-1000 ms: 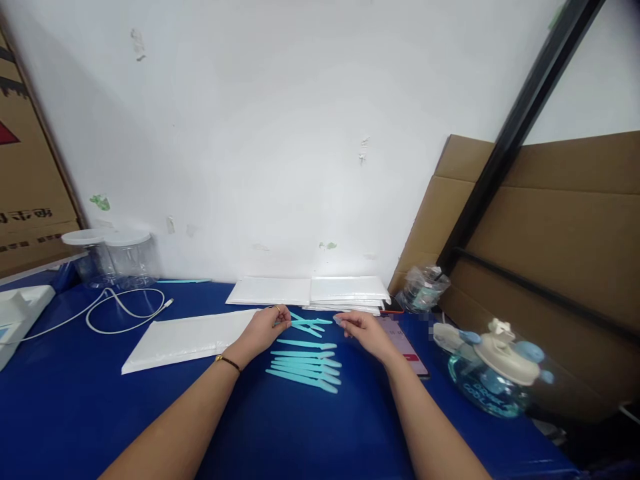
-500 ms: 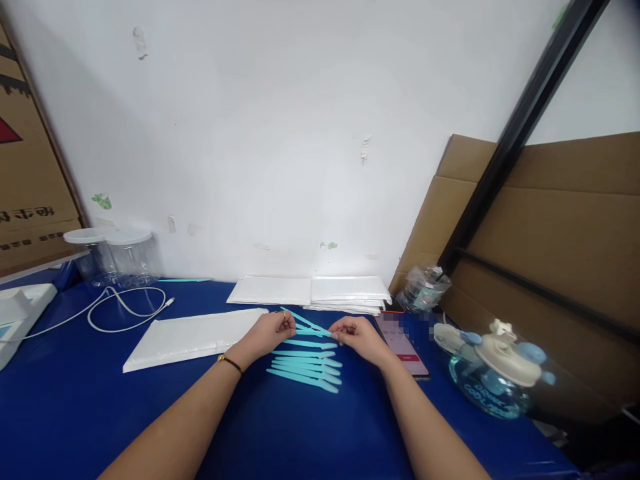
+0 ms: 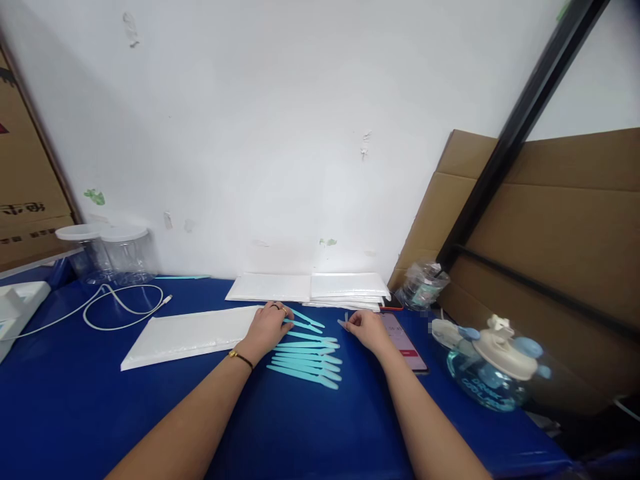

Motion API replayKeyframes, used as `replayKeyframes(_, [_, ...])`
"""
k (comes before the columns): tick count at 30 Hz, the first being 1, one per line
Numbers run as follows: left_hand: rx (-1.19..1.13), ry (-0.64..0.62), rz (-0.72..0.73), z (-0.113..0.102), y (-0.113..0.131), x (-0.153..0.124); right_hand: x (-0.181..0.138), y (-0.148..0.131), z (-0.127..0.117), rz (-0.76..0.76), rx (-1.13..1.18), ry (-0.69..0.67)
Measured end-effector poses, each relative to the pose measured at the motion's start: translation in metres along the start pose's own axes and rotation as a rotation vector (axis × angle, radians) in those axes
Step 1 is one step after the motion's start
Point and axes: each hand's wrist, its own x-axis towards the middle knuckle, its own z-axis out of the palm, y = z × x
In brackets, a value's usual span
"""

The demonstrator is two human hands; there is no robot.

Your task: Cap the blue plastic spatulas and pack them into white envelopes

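Several turquoise eyebrow razors point(image 3: 305, 357) lie side by side on the blue table, handles to the left and blade ends to the right. My left hand point(image 3: 270, 328), with a ring and a bracelet, is closed on the handles of two more turquoise razors point(image 3: 309, 319) at the far end of the row. To the right of them, my right hand point(image 3: 366, 329) pinches small translucent pieces point(image 3: 343, 323), which look like blade covers. Beside my left wrist lies a white padded envelope point(image 3: 193, 337), partly hidden by that hand.
White padded envelopes point(image 3: 347, 288) are stacked against the wall. A phone point(image 3: 407, 343), a plastic-wrapped cup point(image 3: 424, 287) and a clear drink bottle point(image 3: 500, 367) stand or lie at right. Lidded clear jars point(image 3: 127, 257) and a white cable point(image 3: 123, 310) are at left.
My right hand has moved right, away from the razors, with small translucent pieces in its fingers. The far razors have shifted beside my left hand. The view has tilted slightly.
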Motion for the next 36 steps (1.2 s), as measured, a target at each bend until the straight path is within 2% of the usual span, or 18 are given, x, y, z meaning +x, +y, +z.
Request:
replayKeyframes(6, [-0.045, -0.038, -0.046, -0.002, 0.002, 0.000, -0.005, -0.003, 0.011, -0.126, 0.018, -0.039])
replayKeyframes(9, [-0.090, -0.008, -0.048, -0.009, 0.004, 0.000, -0.005, -0.005, 0.008, -0.138, 0.238, -0.037])
replayKeyframes(13, [-0.202, 0.006, -0.079, -0.016, 0.008, 0.000, -0.007, -0.014, 0.001, -0.045, 0.641, -0.056])
replayKeyframes(18, [-0.327, -0.056, -0.092, -0.017, 0.009, -0.001, -0.012, -0.027, -0.003, -0.007, 0.867, -0.039])
replayKeyframes(29, [-0.401, -0.085, -0.087, -0.012, 0.008, -0.001, -0.013, -0.032, 0.012, -0.078, 0.838, -0.132])
replayKeyframes(36, [-0.427, -0.080, -0.123, -0.011, 0.003, -0.002, -0.009, -0.022, 0.002, -0.047, 0.859, 0.001])
